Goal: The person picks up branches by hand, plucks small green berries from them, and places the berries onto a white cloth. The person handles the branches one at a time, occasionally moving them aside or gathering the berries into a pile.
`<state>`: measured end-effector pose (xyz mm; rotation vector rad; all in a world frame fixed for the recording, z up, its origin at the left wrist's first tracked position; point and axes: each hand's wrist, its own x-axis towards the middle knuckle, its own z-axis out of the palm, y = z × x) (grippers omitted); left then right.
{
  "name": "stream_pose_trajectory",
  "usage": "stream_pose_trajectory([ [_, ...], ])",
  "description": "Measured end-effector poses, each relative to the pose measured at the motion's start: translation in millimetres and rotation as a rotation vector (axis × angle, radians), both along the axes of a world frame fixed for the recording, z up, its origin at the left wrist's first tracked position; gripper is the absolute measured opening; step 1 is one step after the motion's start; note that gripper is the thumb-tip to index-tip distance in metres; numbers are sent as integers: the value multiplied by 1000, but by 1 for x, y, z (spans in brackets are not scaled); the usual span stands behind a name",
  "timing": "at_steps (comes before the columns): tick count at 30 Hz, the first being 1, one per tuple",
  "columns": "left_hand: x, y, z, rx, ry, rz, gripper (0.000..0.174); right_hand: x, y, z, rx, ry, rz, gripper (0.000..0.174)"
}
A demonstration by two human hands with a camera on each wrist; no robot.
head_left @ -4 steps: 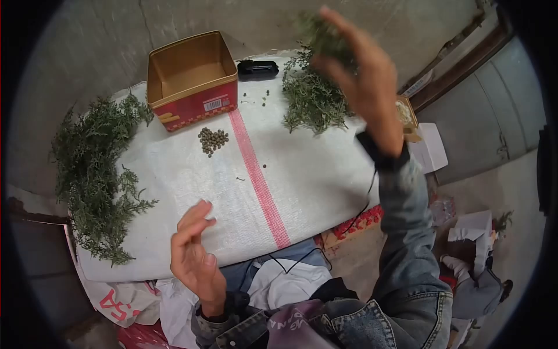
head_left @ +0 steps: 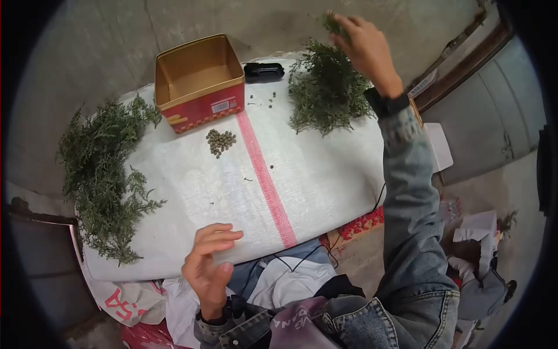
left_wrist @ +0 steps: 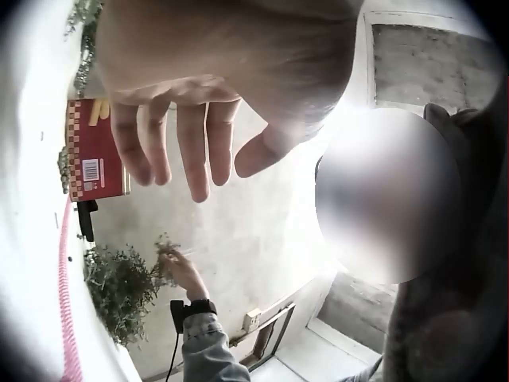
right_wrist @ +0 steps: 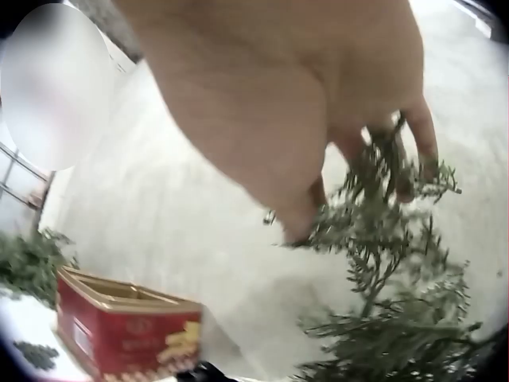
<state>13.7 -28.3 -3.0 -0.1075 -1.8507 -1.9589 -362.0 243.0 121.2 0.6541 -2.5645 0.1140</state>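
Observation:
My right hand (head_left: 371,55) is raised over the far right, its thumb and fingers around a green conifer sprig (right_wrist: 374,207). Below it lies a heap of cut conifer branches (head_left: 325,96), whose tips overlap the sprig in the right wrist view. My left hand (head_left: 210,262) hovers over the near edge of the white woven sheet (head_left: 325,192), fingers loosely bent and holding nothing. A small pile of round brownish-green seeds (head_left: 221,141) sits mid-sheet. Behind it stands a red tin box (head_left: 203,110) with a gold inside, open at the top.
Another heap of conifer branches (head_left: 102,180) covers the left side. A black object (head_left: 264,72) lies right of the tin. Loose bits are scattered near the pink stripe (head_left: 261,174). A concrete wall (head_left: 116,46) rises behind the sheet.
My right hand has lifted up and away from the right heap with the sprig, uncovering more branches. My left hand has shifted slightly right, its fingers still loose.

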Motion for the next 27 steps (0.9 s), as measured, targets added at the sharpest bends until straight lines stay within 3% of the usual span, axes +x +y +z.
stream_pose_trajectory([
  [1, 3, 4, -2, 56, -20, -59, 31, -13, 10, -16, 200, -37, -8, 73],
  [2, 6, 8, -4, 111, -34, -101, 27, -21, 19, -36, 201, -42, 22, 73],
  [4, 18, 0, -4, 127, -58, -78, 24, -34, 12, -76, 92, -434, -86, 81],
  [8, 19, -7, 2, 268, -107, -51, 23, -22, 0, -71, 216, -281, -240, 86],
  [10, 13, -18, 10, 74, -79, -114, 25, -9, -9, -53, 231, 9, -204, 81],
  [11, 11, -23, 13, -24, -60, -145, 25, -2, -25, -42, 226, 4, -168, 81],
  [13, 15, -29, 18, 61, -127, -84, 26, 14, -52, -27, 102, 359, -64, 65],
  [14, 16, -32, 21, 146, -177, -63, 27, 27, -72, -24, 98, 356, -44, 65],
  [16, 15, -37, 27, 223, -209, -39, 28, 61, -127, -18, -194, 24, 499, 52],
  [18, 18, -42, 33, 250, -272, 6, 31, 113, -197, -1, -431, -904, 605, 49],
  [20, 18, -49, 39, 248, -299, 42, 33, 123, -255, -42, -256, -191, 844, 49],
  [22, 19, -50, 45, 77, -290, -3, 32, 122, -313, -50, -191, 273, 936, 58],
  [24, 17, -48, 46, -13, -284, -13, 31, 114, -358, -73, -179, 332, 872, 62],
  [26, 17, -43, 43, 94, -300, -52, 33, 117, -382, -83, -171, 386, 797, 67],
  [27, 14, -44, 44, 147, -301, -79, 33, 118, -388, -83, -84, 272, 799, 67],
])
